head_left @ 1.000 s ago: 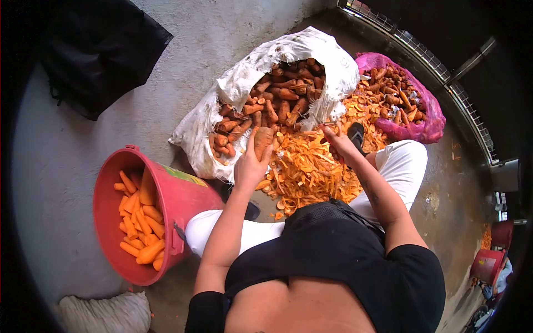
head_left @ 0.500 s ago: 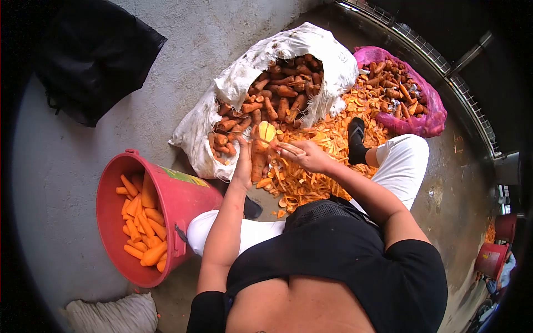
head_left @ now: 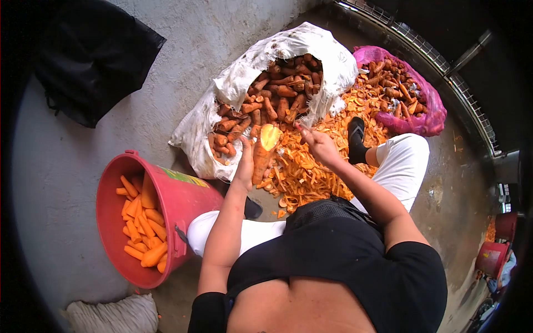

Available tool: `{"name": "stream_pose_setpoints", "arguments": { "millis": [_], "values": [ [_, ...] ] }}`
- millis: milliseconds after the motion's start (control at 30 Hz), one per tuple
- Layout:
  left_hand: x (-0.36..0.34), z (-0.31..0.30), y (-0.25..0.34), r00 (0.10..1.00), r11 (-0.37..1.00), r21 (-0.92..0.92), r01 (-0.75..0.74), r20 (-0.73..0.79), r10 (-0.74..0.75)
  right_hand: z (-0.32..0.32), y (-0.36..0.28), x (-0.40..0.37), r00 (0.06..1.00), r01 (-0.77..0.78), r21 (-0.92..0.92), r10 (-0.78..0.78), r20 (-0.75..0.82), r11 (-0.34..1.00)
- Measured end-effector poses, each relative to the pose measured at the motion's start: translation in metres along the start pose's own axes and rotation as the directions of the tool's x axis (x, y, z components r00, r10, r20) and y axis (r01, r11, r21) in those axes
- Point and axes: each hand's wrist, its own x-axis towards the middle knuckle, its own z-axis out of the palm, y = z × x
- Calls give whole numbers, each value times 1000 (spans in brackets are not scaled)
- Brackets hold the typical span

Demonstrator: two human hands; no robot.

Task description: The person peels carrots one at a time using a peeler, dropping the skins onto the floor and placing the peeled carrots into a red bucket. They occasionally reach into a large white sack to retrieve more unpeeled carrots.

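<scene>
My left grip [head_left: 245, 166] clamps the carrot [head_left: 261, 160] upright over the peel heap [head_left: 311, 177], bared tip toward my curled-shut right grip [head_left: 320, 146].

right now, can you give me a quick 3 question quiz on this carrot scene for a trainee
1. True or false: the left hand grips a partly peeled carrot.
2. Peeled carrots lie in: A the red bucket; B the white sack; C the pink bag.
3. What covers the floor beneath the right hand?
Key: 1 true; 2 A; 3 carrot peelings.
</scene>
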Motion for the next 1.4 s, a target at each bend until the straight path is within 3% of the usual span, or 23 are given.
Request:
{"name": "stream_pose_setpoints", "arguments": {
  "millis": [67, 167, 433, 533, 633, 867, 1067, 1100, 1200, 1233, 1300, 1400],
  "values": [
    [2, -3, -4, 1000, 1000, -30, 0, 0, 0, 14, 10, -6, 970, 243, 37, -243, -5, 969],
    [4, -9, -9, 1000, 997, -79, -15, -12, 14, -5, -27, -29, 913, 379, -370, -275, 302, 848],
    [3, -3, -9, 990, 995, -73, -69, -125, 60, 0, -42, -34, 926, 369, -422, -287, 246, 828],
    [6, -1, -10, 978, 994, -102, -30, -206, 8, 1, -36, -26, 936, 347, -404, -286, 204, 846],
    [0, -5, -8, 992, 997, -64, 39, -119, -47, -4, -38, -17, 946, 320, -328, -283, 156, 889],
    [-4, 5, -4, 992, 998, 38, 58, -116, -53, -12, -42, -14, 943, 326, -398, -263, 206, 857],
    [-17, 18, 2, 995, 991, 113, 67, -83, -58, -20, -18, 2, 900, 434, -365, -382, 210, 823],
    [-19, 20, 3, 996, 993, 103, 63, -67, -56, -24, -15, 4, 900, 424, -354, -346, 264, 833],
    [-19, 22, 1, 999, 998, 61, 22, -41, -20, -26, -16, 2, 889, 434, -168, -392, 237, 885],
    [-17, 22, 0, 999, 999, 44, 4, -36, -2, -27, -23, -1, 914, 373, -99, -346, 213, 923],
    [-14, 21, 1, 992, 973, 206, -105, -41, 116, -29, -39, -11, 954, 223, 58, -230, 190, 973],
    [-5, 10, -1, 965, 892, 386, -236, -13, 261, -34, -56, -23, 974, -78, 342, -1, 226, 936]
  ]
}}
